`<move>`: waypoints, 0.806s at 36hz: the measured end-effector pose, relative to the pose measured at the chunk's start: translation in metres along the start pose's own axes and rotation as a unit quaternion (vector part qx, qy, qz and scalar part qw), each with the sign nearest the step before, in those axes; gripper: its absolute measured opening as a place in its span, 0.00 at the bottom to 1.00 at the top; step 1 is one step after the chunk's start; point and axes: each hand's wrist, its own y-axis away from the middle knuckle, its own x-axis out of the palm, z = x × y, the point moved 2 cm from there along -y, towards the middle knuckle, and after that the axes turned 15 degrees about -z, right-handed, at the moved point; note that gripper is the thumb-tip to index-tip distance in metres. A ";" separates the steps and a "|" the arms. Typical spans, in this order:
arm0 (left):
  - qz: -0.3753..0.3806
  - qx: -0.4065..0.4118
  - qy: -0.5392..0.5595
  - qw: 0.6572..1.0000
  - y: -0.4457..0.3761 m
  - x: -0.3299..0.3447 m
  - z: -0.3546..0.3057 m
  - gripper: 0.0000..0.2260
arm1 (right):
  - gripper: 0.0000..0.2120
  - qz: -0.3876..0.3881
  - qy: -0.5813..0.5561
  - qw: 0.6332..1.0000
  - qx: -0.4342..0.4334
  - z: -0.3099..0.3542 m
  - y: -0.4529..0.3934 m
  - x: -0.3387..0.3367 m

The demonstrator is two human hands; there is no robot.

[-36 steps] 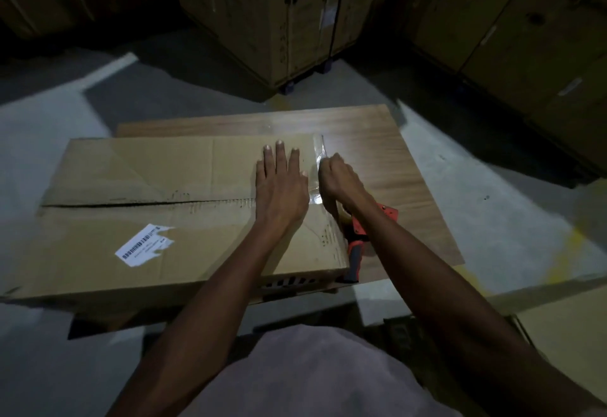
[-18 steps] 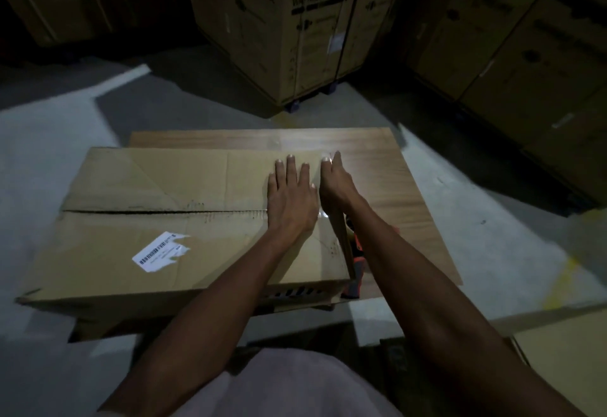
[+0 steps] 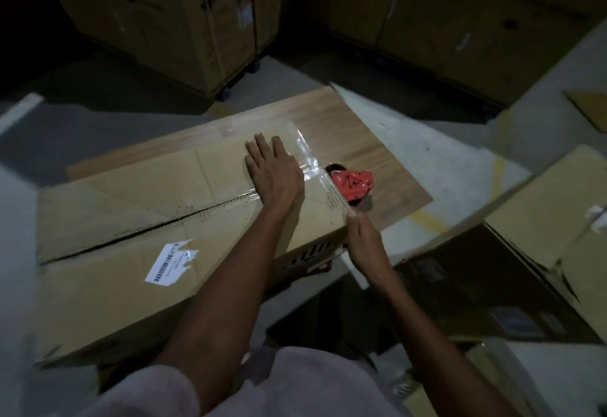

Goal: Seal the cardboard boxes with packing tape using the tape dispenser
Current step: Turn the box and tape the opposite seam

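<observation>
Atop a wood-grain board (image 3: 354,130), a creased brown cardboard box (image 3: 138,219), flaps meeting along a rough centre seam, glossy clear tape (image 3: 307,160) across its right end. Left hand (image 3: 274,173) flat on the top, fingers straight. Right hand (image 3: 363,236) at the right edge, fingers extended, holding nothing. Just beyond that edge, orange tape dispenser (image 3: 353,183) on bare board.

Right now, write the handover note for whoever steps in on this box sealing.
Left hand: flat, pressing the clear packing tape on the brown cardboard box.
Right hand: at the box's right end, fingers straight, holding nothing.
The orange tape dispenser lies on the wooden board beside the box.
Done: tape across the right end.
Left: the long centre seam looks mostly untaped.
</observation>
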 end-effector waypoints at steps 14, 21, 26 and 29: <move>-0.026 0.040 0.090 0.995 0.016 -0.032 0.020 0.20 | 0.28 -0.078 -0.133 0.960 0.234 0.028 0.022 0.025; -0.046 0.039 0.145 0.988 0.057 -0.062 0.080 0.21 | 0.33 0.014 -0.170 0.947 0.271 0.061 0.070 0.039; -0.050 0.015 0.164 0.985 0.076 -0.089 0.133 0.20 | 0.41 0.095 -0.215 0.930 0.283 0.078 0.107 0.071; -0.045 0.026 0.190 0.980 0.080 -0.103 0.159 0.19 | 0.48 0.103 -0.222 0.931 0.270 0.085 0.125 0.088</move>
